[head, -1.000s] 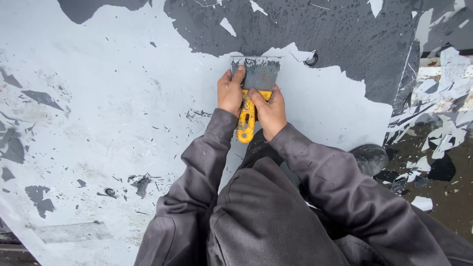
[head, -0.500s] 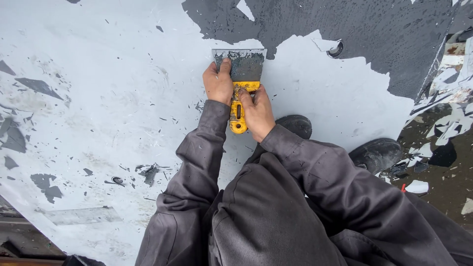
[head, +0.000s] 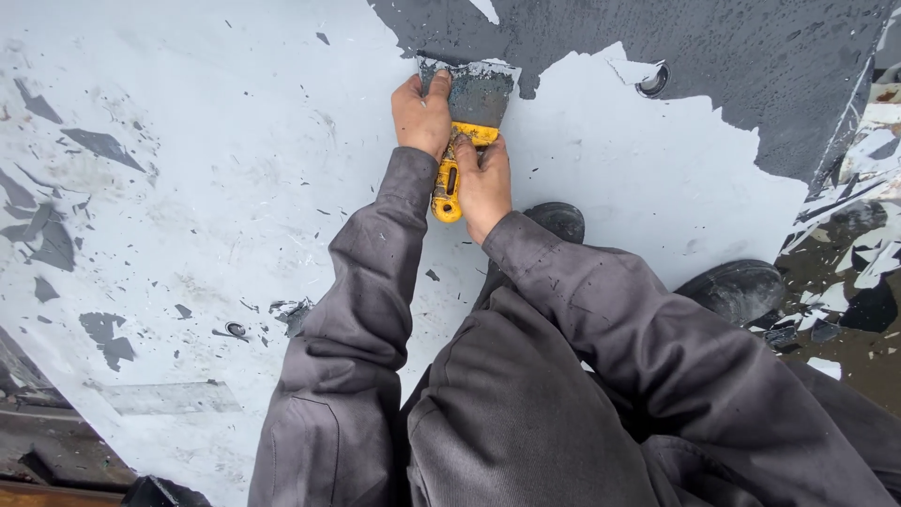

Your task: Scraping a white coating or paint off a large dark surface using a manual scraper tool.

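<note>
A wide scraper (head: 474, 94) with a grey metal blade and a yellow handle lies flat against a pale grey painted surface (head: 235, 169). My left hand (head: 420, 115) presses on the blade's left side, fingers curled over its top corner. My right hand (head: 484, 183) grips the yellow handle just below the blade. The blade's front edge meets the border of a dark bare patch (head: 713, 66) where the paint is gone. Both arms are in grey sleeves.
Two dark boots (head: 737, 286) rest on the surface to the right of my arms. A small round fitting (head: 652, 83) sits at the paint edge. Loose paint flakes (head: 863, 263) litter the dark ground at the right. Small scraped spots (head: 103, 333) dot the left side.
Both hands and the scraper have pushed forward up the surface to the dark patch's border. The view has shifted, showing more of the boots.
</note>
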